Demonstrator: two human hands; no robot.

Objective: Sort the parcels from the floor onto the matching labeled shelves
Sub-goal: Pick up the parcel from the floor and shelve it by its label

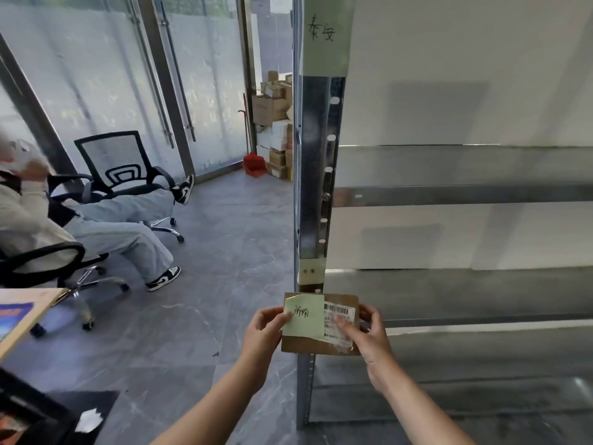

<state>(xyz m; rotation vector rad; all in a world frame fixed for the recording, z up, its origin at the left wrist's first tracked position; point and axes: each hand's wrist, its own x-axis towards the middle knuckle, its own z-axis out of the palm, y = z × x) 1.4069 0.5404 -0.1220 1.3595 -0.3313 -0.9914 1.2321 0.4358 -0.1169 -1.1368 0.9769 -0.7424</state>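
A flat brown cardboard parcel [316,345] is held up in front of the metal shelf post [317,175]. It carries a green handwritten note [305,317] and a white barcode label [340,316]. My left hand [264,327] grips its left edge, thumb on the green note. My right hand [369,335] grips its right edge, thumb across the barcode label. A green label [324,32] is stuck on the post high up, and a small pale label [310,271] sits on the post just above the parcel. The metal shelves [465,195] to the right hold nothing in view.
A person sits at the left with legs propped on a black office chair [125,175]. Stacked cartons [276,123] and a red dustpan [255,163] stand by the glass doors. A wooden table corner [29,313] juts in at the left. Grey tiled floor lies between.
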